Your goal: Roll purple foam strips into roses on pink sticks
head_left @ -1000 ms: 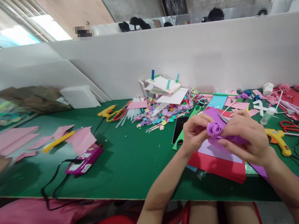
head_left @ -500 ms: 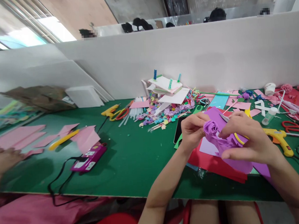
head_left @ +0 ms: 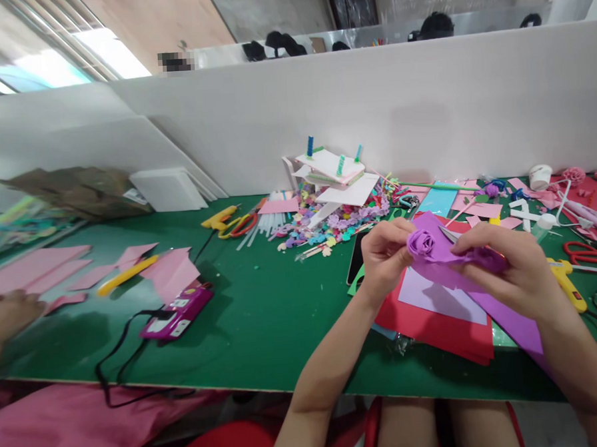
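Observation:
A purple paper rose (head_left: 422,244), wound into a spiral at one end, is held up above the table. My left hand (head_left: 387,253) pinches the coiled head from the left. My right hand (head_left: 511,266) has its thumb and fingers closed on the loose tail of the same purple paper strip, which stretches between both hands. Under them lie red sheets (head_left: 434,333) and a pale lilac sheet (head_left: 435,296). Behind the right hand, scissors (head_left: 448,234) are partly hidden, with only the blade tips showing.
A yellow glue gun (head_left: 567,286) and red-handled scissors (head_left: 584,254) lie at the right. Small colourful flowers (head_left: 343,224) are heaped mid-table under white cards. Left are pink paper pieces (head_left: 174,273), a purple box-shaped device (head_left: 178,313), a yellow cutter (head_left: 127,276) and another person's hand (head_left: 10,312).
My right hand has gone from spread fingers to a closed grip on the purple strip. The strip's hanging part is now gathered up, uncovering the lilac sheet. My left hand stays nearly in place.

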Motion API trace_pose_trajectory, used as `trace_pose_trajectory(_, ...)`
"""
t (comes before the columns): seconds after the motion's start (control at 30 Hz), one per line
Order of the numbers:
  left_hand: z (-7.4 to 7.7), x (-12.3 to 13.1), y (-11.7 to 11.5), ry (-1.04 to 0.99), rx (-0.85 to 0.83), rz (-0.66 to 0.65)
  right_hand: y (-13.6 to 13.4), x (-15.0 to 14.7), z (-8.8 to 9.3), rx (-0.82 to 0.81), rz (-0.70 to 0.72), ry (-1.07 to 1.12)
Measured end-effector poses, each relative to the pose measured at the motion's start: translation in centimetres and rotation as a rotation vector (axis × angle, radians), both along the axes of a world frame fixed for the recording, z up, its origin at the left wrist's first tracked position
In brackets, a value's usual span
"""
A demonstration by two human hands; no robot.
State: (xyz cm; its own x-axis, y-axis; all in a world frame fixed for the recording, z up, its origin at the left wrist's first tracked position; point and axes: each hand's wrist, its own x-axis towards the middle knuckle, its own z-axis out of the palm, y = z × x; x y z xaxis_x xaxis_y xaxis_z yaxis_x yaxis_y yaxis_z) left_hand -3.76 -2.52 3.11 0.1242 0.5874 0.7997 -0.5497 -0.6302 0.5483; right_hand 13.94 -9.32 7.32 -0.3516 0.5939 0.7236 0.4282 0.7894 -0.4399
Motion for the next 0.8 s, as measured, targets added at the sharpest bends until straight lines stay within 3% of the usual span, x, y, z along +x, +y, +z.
trace_pose_trajectory(0.43,-0.1,-0.03,-0.01,0.018,-0.06,-0.003,-0.22,0.18,0.6,-0.026,0.047,0.03)
trace_pose_trajectory(0.8,-0.24,0.08,0.0,0.03,-0.034,0.0,-0.28,-0.05,0.63,-0.026,-0.046,-0.013)
